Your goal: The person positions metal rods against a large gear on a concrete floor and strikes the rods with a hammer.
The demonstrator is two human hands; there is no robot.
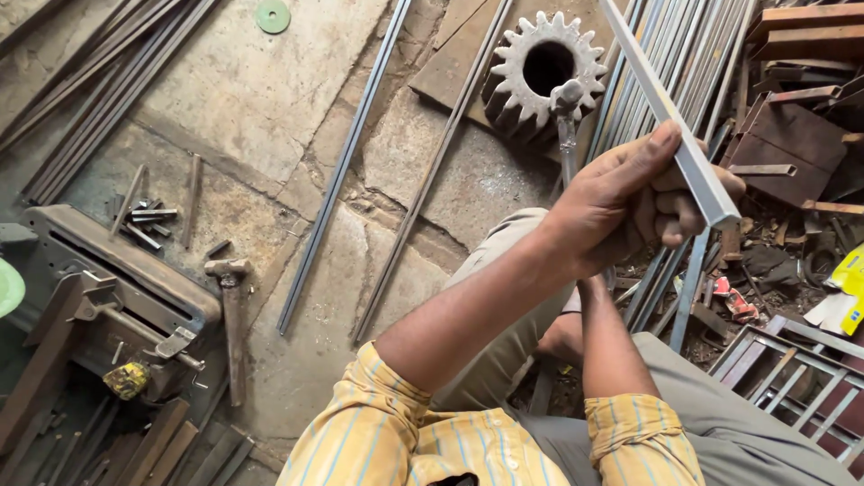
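My left hand is closed around a long pale square metal bar, thumb pressed on its upper face, near the bar's cut end. The bar runs up and left out of the frame's top. My right forearm rises under the left wrist, and its hand is hidden behind the left hand. A thin metal tool with a rounded head sticks up from behind my left hand; which hand holds it I cannot tell. Both sleeves are yellow striped.
A large toothed steel gear lies on the stone floor ahead. Long rods lie across the floor, more bars are stacked at the right. A hammer and a dark machine base sit at the left, rusty scrap at the right.
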